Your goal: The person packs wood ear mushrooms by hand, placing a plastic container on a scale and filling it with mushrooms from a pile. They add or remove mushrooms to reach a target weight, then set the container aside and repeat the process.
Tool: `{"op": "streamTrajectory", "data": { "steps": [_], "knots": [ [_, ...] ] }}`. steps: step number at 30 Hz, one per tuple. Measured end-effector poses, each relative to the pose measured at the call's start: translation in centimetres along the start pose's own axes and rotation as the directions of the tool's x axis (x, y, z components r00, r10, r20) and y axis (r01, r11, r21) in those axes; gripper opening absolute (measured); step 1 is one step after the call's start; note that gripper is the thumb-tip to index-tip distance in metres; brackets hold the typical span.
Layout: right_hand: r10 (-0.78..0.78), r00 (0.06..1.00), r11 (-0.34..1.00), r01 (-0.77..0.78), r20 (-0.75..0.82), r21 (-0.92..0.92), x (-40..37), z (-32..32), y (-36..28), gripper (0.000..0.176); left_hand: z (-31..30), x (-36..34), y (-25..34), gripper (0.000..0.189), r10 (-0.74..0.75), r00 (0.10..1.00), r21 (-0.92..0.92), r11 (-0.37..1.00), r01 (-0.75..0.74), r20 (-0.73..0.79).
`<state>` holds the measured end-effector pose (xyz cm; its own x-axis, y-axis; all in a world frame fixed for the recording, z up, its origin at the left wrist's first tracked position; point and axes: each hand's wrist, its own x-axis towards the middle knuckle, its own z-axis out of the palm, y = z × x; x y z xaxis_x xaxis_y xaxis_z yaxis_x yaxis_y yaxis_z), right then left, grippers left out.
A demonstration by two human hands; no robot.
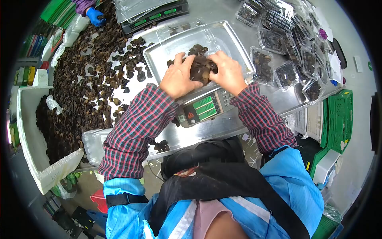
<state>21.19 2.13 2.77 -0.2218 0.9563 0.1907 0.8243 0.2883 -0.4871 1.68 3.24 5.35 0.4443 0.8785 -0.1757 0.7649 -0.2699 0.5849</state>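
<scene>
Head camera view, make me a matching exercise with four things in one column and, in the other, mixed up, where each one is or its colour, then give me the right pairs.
Things
1. Dark clump
2. Foam box
3. Clear plastic boxes
4. Near scale's display

Places and colours
A. Heaped at the picture's upper right
B. Lit green
C. Between the left hand and right hand
D. White, at the picture's left

Right pairs: 1-C, 2-D, 3-A, 4-B

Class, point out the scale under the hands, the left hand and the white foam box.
Scale (204,108): head view, on its green display.
Left hand (178,78): head view, back of the hand.
White foam box (55,172): head view, near wall.
</scene>
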Motion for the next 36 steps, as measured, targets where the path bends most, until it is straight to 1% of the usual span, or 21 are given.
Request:
{"op": "streamTrajectory", "data": {
  "steps": [1, 4, 7, 8, 9, 11, 13, 15, 17, 19, 21, 23, 24, 25, 27, 28, 29, 31, 32, 35, 36],
  "knots": [
    [-0.001, 1.0, 1.0, 0.001, -0.002, 0.006, -0.1, -0.3, 0.3, 0.032, 0.2, -0.3, 0.1, 0.09, 0.021, 0.997, 0.043, 0.999, -0.018, -0.074],
    [0.106, 0.993, 0.975, -0.093, -0.053, 0.203, -0.1, -1.5, 1.1, 0.038, 0.2, -1.1, 0.7, 0.086, 0.048, 0.993, 0.033, 0.998, -0.044, -0.112],
    [0.264, 0.963, 0.883, -0.217, -0.059, 0.416, -0.2, -2.4, 1.7, 0.044, 0.2, -2.6, 1.1, 0.081, 0.075, 0.984, 0.044, 0.997, -0.069, -0.162],
    [0.271, 0.961, 0.867, -0.219, -0.055, 0.447, -0.2, -3.0, 1.3, 0.044, 0.1, -3.2, 1.2, 0.078, 0.09, 0.976, 0.086, 0.994, -0.074, -0.2],
    [0.31, 0.95, 0.8, -0.246, -0.026, 0.547, -0.4, -3.6, 0.4, 0.044, -0.1, -3.9, 1.3, 0.075, 0.108, 0.966, 0.132, 0.988, -0.079, -0.235],
    [0.224, 0.956, 0.816, -0.078, -0.188, 0.573, -0.8, -3.2, -1.4, 0.044, -0.9, -5.3, 0.6, 0.058, 0.151, 0.922, 0.092, 0.988, -0.126, -0.357],
    [0.103, 0.956, 0.812, 0.078, -0.274, 0.578, -1.2, -2.6, -5.1, 0.041, -1.7, -6.4, -1.5, 0.046, 0.0, 0.893, -0.238, 0.964, -0.12, -0.45],
    [-0.039, 0.936, 0.793, 0.242, -0.351, 0.559, -1.8, -0.6, -9.2, 0.037, -2.5, -8.1, -7.2, 0.041, -0.153, 0.867, -0.393, 0.918, -0.053, -0.474],
    [-0.157, 0.951, 0.768, 0.286, -0.265, 0.572, -2.9, 2.5, -13.5, 0.038, -4.8, -11.7, -8.8, 0.04, -0.412, 0.836, -0.707, 0.706, 0.042, -0.362],
    [-0.309, 0.943, 0.768, 0.326, -0.126, 0.552, -4.0, 9.0, -16.0, 0.049, -5.6, -14.4, -12.8, 0.041, -0.508, 0.762, -0.724, 0.686, 0.076, -0.402],
    [-0.347, 0.914, 0.906, 0.269, 0.211, 0.326, -5.1, 15.2, -17.6, 0.069, -5.9, -17.4, -15.4, 0.039, -0.564, 0.707, -0.707, 0.696, 0.129, -0.426],
    [-0.278, 0.815, 0.96, 0.241, 0.508, 0.139, -6.4, 19.5, -17.8, 0.079, -6.3, -19.8, -17.9, 0.038, -0.579, 0.748, -0.69, 0.686, 0.231, -0.325],
    [-0.311, 0.758, 0.947, 0.302, 0.573, 0.114, -6.9, 20.2, -17.6, 0.079, -6.1, -20.6, -18.6, 0.034, -0.567, 0.769, -0.711, 0.668, 0.219, -0.295],
    [-0.348, 0.765, 0.931, 0.352, 0.542, 0.1, -7.4, 20.9, -17.5, 0.075, -5.7, -21.2, -19.2, 0.031, -0.54, 0.78, -0.685, 0.699, 0.207, -0.316],
    [-0.344, 0.812, 0.937, 0.325, 0.471, 0.125, -8.0, 21.7, -17.1, 0.062, -5.3, -21.7, -19.1, 0.029, -0.505, 0.818, -0.681, 0.703, 0.205, -0.275],
    [-0.356, 0.811, 0.931, 0.352, 0.465, 0.099, -8.1, 22.1, -16.6, 0.047, -5.0, -21.6, -19.3, 0.027, -0.504, 0.826, -0.7, 0.684, 0.204, -0.252],
    [-0.403, 0.829, 0.909, 0.41, 0.388, 0.067, -8.3, 22.2, -15.9, 0.033, -4.8, -21.3, -18.7, 0.026, -0.503, 0.826, -0.684, 0.697, 0.215, -0.253],
    [-0.418, 0.825, 0.903, 0.423, 0.38, 0.075, -8.3, 22.4, -15.3, 0.026, -4.3, -20.7, -18.1, 0.025, -0.433, 0.87, -0.658, 0.73, 0.184, -0.237],
    [-0.452, 0.828, 0.889, 0.449, 0.331, 0.09, -8.3, 22.6, -15.0, 0.023, -4.2, -20.3, -17.6, 0.025, -0.401, 0.887, -0.646, 0.744, 0.169, -0.229],
    [-0.422, 0.841, 0.899, 0.437, 0.339, 0.037, -8.6, 22.8, -14.4, 0.026, -4.0, -19.1, -16.4, 0.026, -0.39, 0.901, -0.624, 0.756, 0.195, -0.192],
    [-0.403, 0.866, 0.908, 0.42, 0.298, 0.008, -9.3, 21.1, -14.5, 0.03, -3.9, -18.6, -16.2, 0.026, -0.385, 0.905, -0.619, 0.759, 0.2, -0.181]
  ]
}}
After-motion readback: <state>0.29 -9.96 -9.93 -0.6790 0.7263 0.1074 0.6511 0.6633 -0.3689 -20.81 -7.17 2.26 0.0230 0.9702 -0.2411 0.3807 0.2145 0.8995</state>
